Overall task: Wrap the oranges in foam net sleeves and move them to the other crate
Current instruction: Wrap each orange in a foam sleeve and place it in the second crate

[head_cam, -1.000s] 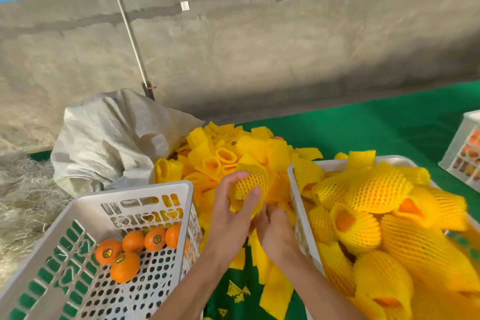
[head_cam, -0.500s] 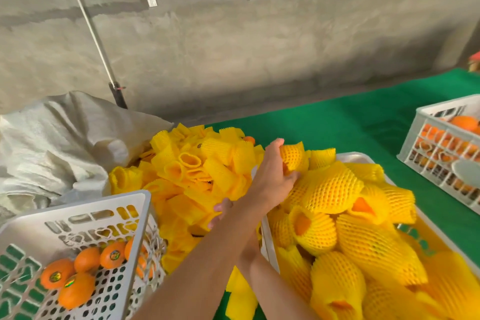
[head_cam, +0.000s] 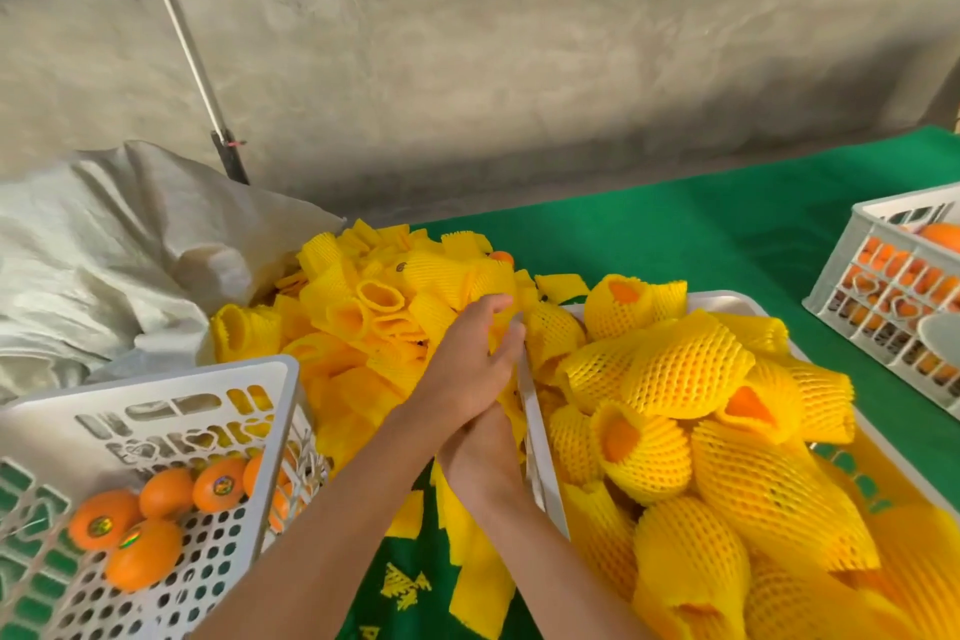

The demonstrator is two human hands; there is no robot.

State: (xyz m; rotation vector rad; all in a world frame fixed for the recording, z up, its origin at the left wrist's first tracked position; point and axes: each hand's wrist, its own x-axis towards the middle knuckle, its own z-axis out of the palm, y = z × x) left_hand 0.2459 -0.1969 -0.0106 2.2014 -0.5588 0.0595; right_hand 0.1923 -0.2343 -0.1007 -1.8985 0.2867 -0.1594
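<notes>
The white crate (head_cam: 156,382) at the lower left holds several bare oranges (head_cam: 130,525) with stickers. To the right, a second white crate (head_cam: 540,457) is heaped with oranges wrapped in yellow foam net sleeves (head_cam: 685,369). Between and behind the two crates lies a pile of empty yellow sleeves (head_cam: 374,307). My left hand (head_cam: 467,364) reaches over the pile beside the right crate's corner, fingers relaxed and touching the sleeves. My right hand (head_cam: 483,468) sits just below it against that crate's wall, its fingers hidden under my left hand.
A crumpled white sack (head_cam: 104,265) lies behind the left crate. A third crate (head_cam: 883,286) with oranges stands at the far right on the green cloth (head_cam: 675,234). A pole (head_cam: 208,94) leans on the concrete wall. Loose sleeves lie between the crates.
My left hand put a sleeved orange into the right crate, then pulled back left to the sleeve pile. The camera has swung to the right.
</notes>
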